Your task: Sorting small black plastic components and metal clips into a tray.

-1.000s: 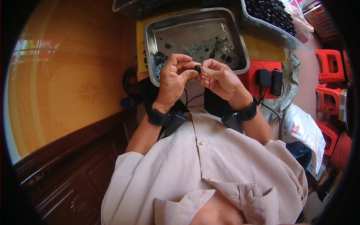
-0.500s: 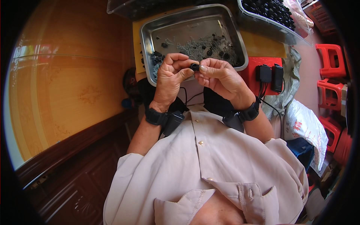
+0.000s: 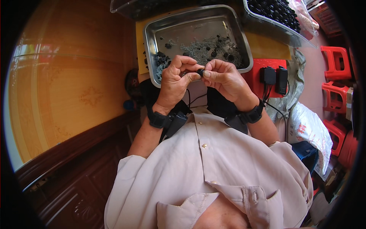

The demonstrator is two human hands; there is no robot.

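Between the fingertips of both hands sits a small round black plastic part point(image 3: 200, 71), held over the near edge of a metal tray. My left hand point(image 3: 176, 76) pinches it from the left with thumb and forefinger. From the right, my right hand point(image 3: 225, 78) grips it the same way. The fingers cover most of the part, so its exact kind does not show. Inside the metal tray point(image 3: 248, 49) lie many small grey screw-like pieces point(image 3: 196, 49) and scattered black parts point(image 3: 168, 45).
A clear bin of black round parts point(image 3: 274, 13) stands at the far right. Right of the tray is a red surface point(image 3: 251, 82) with black devices point(image 3: 268, 75) and cables. Red stools point(image 3: 336, 62) line the right side. A wooden panel point(image 3: 76, 87) rises at left.
The black part has shifted slightly right and down, and the fingers have closed more tightly over it. Both hands keep their hold.
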